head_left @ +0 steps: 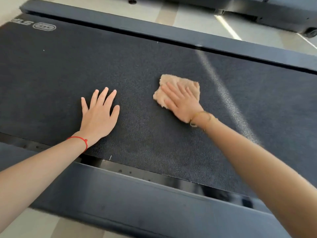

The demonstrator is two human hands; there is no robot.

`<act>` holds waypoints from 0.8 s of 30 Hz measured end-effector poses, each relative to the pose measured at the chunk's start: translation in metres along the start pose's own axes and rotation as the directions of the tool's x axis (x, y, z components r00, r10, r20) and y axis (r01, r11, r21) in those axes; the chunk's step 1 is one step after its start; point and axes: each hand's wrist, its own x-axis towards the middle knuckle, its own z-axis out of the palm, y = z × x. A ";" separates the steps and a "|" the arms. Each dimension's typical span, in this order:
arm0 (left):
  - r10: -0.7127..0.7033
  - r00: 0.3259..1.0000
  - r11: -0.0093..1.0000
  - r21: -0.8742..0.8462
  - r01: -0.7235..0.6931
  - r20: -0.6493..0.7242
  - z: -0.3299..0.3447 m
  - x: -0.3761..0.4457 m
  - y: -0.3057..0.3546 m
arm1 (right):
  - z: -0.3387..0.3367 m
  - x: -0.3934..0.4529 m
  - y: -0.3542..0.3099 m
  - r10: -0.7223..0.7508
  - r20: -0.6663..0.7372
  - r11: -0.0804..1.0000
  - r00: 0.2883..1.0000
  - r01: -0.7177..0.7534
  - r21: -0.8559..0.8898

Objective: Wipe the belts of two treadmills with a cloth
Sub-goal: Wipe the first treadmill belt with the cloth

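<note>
- The treadmill belt [137,66], dark and grainy, fills most of the head view; its long axis runs from the upper left to the lower right, with a white logo [45,26] printed at its far-left end.
- A dark side rail [130,200] borders the belt on the near edge and another side rail [154,30] on the far edge, both parallel to the belt's length.
- The right hand [181,102] lies flat on a tan cloth [178,83], fingers straight and spread, pressing it onto the belt right of centre; the fingers point up and to the left, and a thin gold bracelet [199,118] sits on the wrist.
- The cloth is a folded, roughly square pad, touching the belt, with its far corner showing past the fingertips.
- The left hand [99,115] rests palm-down on the bare belt, fingers straight and fanned, well apart from the cloth; a red string bracelet [80,140] circles its wrist.
- A second treadmill [274,16] stands on the pale floor [188,19] at the upper right.
</note>
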 end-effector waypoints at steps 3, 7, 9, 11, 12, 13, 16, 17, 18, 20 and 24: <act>-0.008 1.000 1.000 0.011 0.008 -0.026 0.004 -0.001 0.002 | -0.007 0.058 0.003 0.119 0.015 0.993 0.993 -0.120 0.024; -0.020 0.999 0.999 0.030 0.021 -0.035 0.006 -0.001 0.003 | -0.004 0.083 -0.030 0.076 0.012 0.996 0.997 -0.077 0.047; -0.017 0.999 0.999 0.045 0.019 -0.041 0.006 -0.002 0.002 | 0.002 0.065 -0.041 -0.060 0.016 0.998 0.998 0.059 0.032; -0.012 0.999 0.998 0.055 0.014 -0.039 0.006 -0.002 0.002 | 0.005 0.040 -0.042 -0.200 0.033 0.980 0.979 0.199 0.024; -0.012 0.999 0.998 0.057 0.014 -0.036 0.006 -0.002 0.001 | 0.005 0.030 -0.038 -0.244 0.046 0.970 0.969 0.243 0.026; -0.012 0.999 0.998 0.060 0.014 -0.032 0.006 -0.002 0.000 | 0.003 0.025 -0.033 -0.269 0.055 0.963 0.962 0.268 0.027; -0.012 0.999 0.997 0.074 0.014 -0.031 0.006 -0.002 0.000 | -0.003 0.035 -0.014 -0.269 0.052 0.963 0.962 0.269 0.022; -0.013 0.999 0.997 0.076 0.016 -0.030 0.005 -0.002 0.000 | -0.005 0.046 -0.007 -0.244 0.043 0.970 0.969 0.244 0.016; -0.016 0.999 0.997 0.076 0.018 -0.030 0.005 -0.002 0.001 | -0.007 0.059 0.000 -0.203 0.028 0.979 0.979 0.203 0.009; -0.020 0.999 0.997 0.077 0.023 -0.033 0.004 -0.002 0.003 | -0.012 0.093 0.013 -0.087 -0.007 0.996 0.996 0.087 -0.001; -0.027 0.999 0.996 0.086 0.029 -0.026 0.002 0.000 0.007 | -0.020 0.168 0.011 0.069 0.008 0.998 0.998 -0.069 0.014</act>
